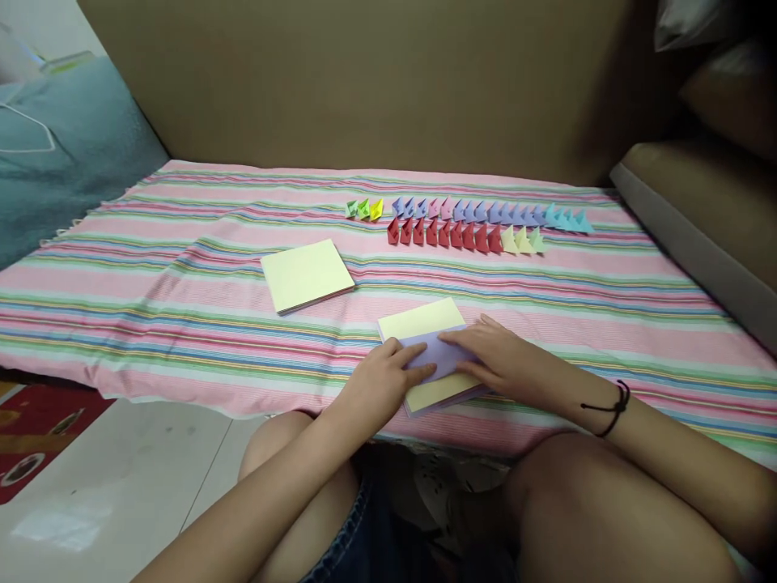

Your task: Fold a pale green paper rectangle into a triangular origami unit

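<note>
A lilac paper (442, 356), folded into a strip, lies across a stack of square sheets with pale yellow on top (425, 317). My left hand (388, 368) rests on the strip's left part, a couple of fingers stretched out flat over it. From the right, my right hand (490, 353) touches the strip's other end, thumb and forefinger spread apart on the paper. Both hands press down on the paper rather than gripping it. Part of the strip's right end is hidden beneath the right hand.
A second stack of pale yellow paper (307, 276) lies to the left. Farther back stand rows of small folded paper pieces: red ones (444, 235), lilac ones (501, 214), a few green and yellow ones (364, 210). A striped cloth (200, 324) covers the seat before a brown backrest (364, 89).
</note>
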Demonstrator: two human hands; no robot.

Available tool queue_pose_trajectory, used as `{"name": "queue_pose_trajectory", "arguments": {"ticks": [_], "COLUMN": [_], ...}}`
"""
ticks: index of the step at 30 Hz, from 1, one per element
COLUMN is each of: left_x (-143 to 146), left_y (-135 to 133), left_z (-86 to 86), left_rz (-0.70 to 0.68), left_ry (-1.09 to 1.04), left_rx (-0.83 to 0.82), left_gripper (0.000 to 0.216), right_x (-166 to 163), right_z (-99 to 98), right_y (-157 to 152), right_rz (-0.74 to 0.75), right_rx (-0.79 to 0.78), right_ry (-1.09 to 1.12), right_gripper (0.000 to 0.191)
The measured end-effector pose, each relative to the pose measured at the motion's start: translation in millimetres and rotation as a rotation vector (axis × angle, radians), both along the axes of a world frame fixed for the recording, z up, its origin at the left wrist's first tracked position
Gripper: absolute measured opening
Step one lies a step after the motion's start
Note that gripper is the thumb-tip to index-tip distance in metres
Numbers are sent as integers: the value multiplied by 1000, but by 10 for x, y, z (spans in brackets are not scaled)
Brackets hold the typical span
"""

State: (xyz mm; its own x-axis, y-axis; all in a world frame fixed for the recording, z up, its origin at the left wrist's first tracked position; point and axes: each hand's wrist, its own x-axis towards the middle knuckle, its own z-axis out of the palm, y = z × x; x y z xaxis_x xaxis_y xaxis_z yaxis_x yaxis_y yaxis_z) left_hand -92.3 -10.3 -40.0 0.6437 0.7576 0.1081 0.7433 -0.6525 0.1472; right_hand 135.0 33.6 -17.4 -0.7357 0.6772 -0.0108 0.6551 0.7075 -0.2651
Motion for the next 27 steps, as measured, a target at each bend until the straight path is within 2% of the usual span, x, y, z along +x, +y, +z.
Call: {"name": "queue_pose_trajectory", "arguments": {"ticks": [4, 6, 8, 11, 12, 14, 19, 24, 27], "left_x": [-9, -8, -9, -6, -4, 3, 22, 22, 15], "left_y": [34, 45, 57, 75, 78, 82, 77, 79, 83], "left_z": [63, 80, 76, 59, 58, 67, 107, 79, 69], "left_rz": [-15, -12, -6, -1, 5, 41, 128, 129, 124], "left_ry": [-16, -25, -40, -62, -69, -79, -51, -40, -49], "left_rx": [-52, -59, -73, -97, -104, -132, -199, -176, -169], "left_gripper": [36, 36, 37, 36, 37, 40, 48, 44, 45], "right_x": [5, -75, -221, -489, -566, -679, -731, -680, -639], "right_z": [87, 157, 206, 169, 123, -6, -313, -384, -374], "right_y": [-394, -670, -924, -1139, -1157, -1132, -1022, -1037, -1038], "right_rz": [-88, -210, -387, -629, -661, -757, -807, -767, -808], "right_rx": [167, 155, 45, -283, -369, -437, -544, -659, -690], "right_ry": [20, 46, 71, 128, 182, 322, 611, 751, 789], "right_gripper": [43, 42, 44, 50, 51, 52, 51, 54, 55]}}
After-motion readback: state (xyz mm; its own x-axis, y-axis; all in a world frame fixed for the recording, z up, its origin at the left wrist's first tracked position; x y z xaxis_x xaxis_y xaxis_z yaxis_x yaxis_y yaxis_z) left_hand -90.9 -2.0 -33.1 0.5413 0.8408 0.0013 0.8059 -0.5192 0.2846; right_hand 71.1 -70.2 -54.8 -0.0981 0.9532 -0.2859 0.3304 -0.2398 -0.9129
